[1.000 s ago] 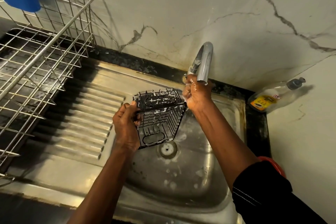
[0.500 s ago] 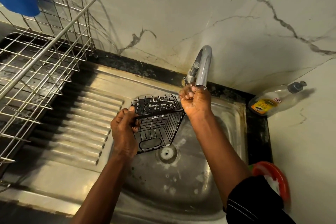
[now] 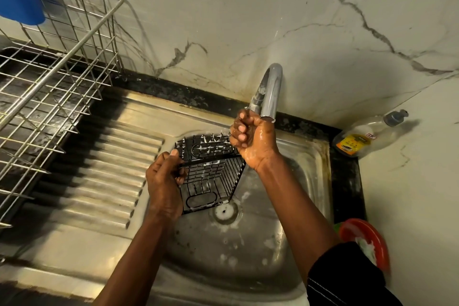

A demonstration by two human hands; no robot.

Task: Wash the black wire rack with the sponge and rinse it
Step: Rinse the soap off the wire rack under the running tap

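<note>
The black wire rack (image 3: 211, 176) is held tilted over the sink (image 3: 306, 176), above the drain (image 3: 224, 211), with white suds clinging to its far wires. The left hand (image 3: 165, 181) grips its left edge, thumb on top and fingers curled round the wires. The right hand (image 3: 253, 139), wet and shiny, is bunched into a fist just under the mouth of the tap (image 3: 269, 92) at the rack's far right corner; I cannot tell whether it holds anything. Left of the basin lies the ribbed drainboard (image 3: 111, 161), and beyond it a silver dish rack (image 3: 62, 77) with a blue cup (image 3: 19, 0). On the bench at right lie a soap bottle (image 3: 360, 138) and a red bowl (image 3: 372, 236).
</note>
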